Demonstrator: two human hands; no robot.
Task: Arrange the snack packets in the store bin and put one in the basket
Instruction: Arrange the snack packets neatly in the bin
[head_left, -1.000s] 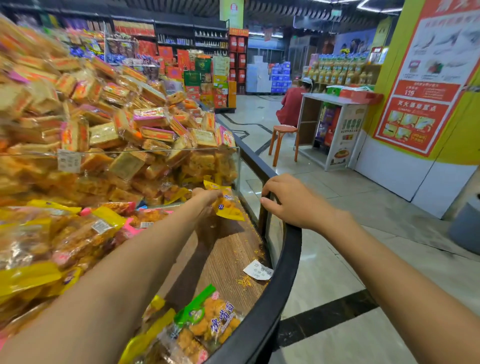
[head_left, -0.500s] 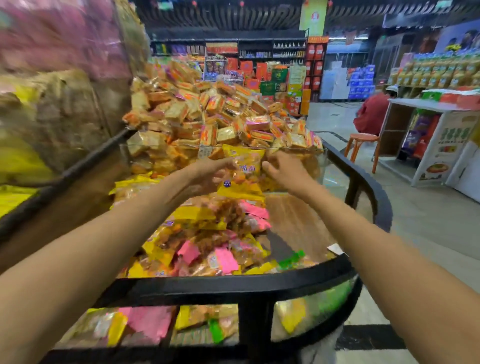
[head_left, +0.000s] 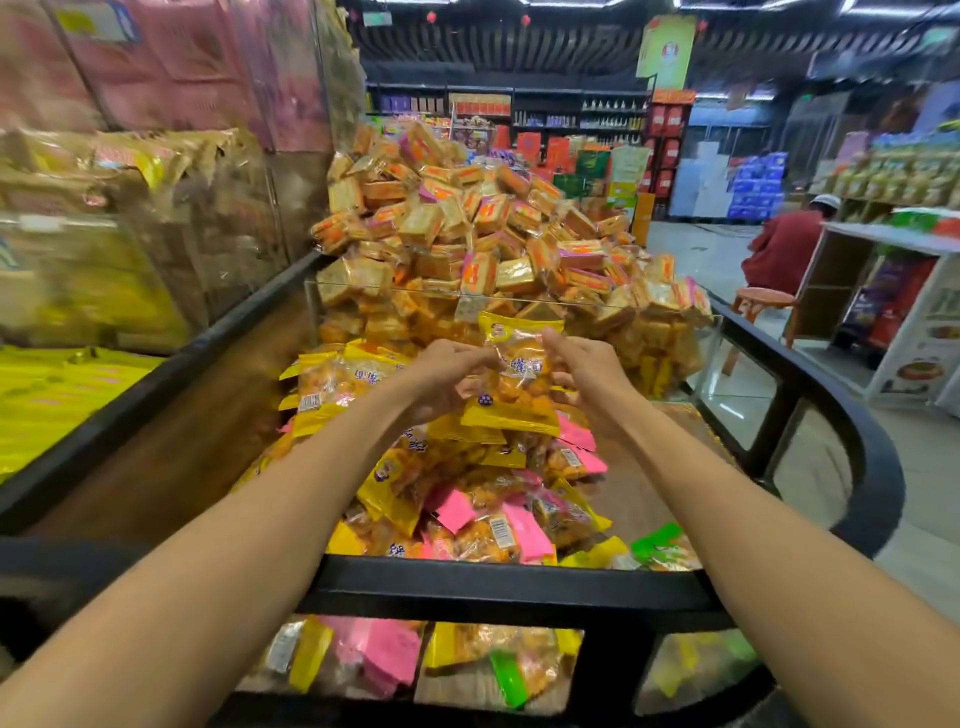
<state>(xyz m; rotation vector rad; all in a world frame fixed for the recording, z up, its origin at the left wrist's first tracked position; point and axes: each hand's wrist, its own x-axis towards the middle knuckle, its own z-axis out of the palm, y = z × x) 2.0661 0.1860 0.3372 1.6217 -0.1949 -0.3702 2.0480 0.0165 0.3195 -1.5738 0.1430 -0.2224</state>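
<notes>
Store bin (head_left: 519, 577), packet (head_left: 514, 379) upright, both hands

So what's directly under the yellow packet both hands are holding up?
Under the yellow packet, held by the left hand and right hand, lies the heap of yellow and pink snack packets in the bin. The bin floor beneath is covered.

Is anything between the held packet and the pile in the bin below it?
Nothing visible. Both hands, left and right, hold the yellow packet upright just above the pile, with only open air beneath. No basket is in view.
</notes>
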